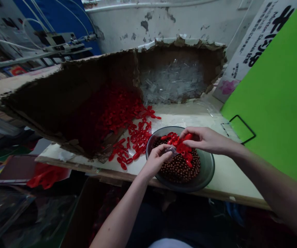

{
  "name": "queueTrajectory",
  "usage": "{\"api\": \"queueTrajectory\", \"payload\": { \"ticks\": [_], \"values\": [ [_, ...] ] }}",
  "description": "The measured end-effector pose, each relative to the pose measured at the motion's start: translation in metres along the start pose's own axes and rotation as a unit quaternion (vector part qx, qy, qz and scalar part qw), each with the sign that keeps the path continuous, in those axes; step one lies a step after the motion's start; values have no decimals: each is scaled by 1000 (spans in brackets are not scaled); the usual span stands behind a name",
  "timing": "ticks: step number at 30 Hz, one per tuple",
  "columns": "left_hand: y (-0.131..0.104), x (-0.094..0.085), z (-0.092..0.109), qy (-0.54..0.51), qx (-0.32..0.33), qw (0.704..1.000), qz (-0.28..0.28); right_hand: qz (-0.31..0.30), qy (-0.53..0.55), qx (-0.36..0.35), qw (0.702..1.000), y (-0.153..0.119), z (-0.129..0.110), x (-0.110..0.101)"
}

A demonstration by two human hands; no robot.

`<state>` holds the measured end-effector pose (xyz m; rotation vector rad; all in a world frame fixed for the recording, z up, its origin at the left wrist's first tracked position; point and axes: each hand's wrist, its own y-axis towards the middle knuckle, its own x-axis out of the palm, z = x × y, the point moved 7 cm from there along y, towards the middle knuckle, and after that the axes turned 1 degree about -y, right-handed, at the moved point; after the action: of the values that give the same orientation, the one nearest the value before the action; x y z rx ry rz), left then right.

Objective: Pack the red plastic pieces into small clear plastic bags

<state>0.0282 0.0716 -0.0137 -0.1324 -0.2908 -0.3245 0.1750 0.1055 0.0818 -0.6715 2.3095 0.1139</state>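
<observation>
A grey-green bowl (210, 168) holds many small brown beads (181, 170), with several red plastic pieces (183, 148) lying on top. Over the bowl's left part, my left hand (159, 159) pinches a small clear plastic piece (172, 151). My right hand (198, 139) is above the bowl's back right part, its thumb and fingers closed on a red piece (188, 137). The two hands are a short way apart, with red pieces between and below them.
Left of the bowl, loose red pieces (140, 137) spill from a torn cardboard box (68, 79). Its right compartment holds clear plastic pieces (174, 81). A bright green panel (275, 93) stands at the right. The wooden table edge (231, 197) runs in front.
</observation>
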Motion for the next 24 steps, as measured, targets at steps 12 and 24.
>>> {"api": "queueTrajectory", "payload": {
  "ticks": [12,24],
  "values": [
    [2,-2,-5,-69,-17,997,-19,73,171,-19,982,22,3,20],
    [2,-1,-5,-31,-19,999,-34,22,10,-38,999,26,-3,31]
  ]
}}
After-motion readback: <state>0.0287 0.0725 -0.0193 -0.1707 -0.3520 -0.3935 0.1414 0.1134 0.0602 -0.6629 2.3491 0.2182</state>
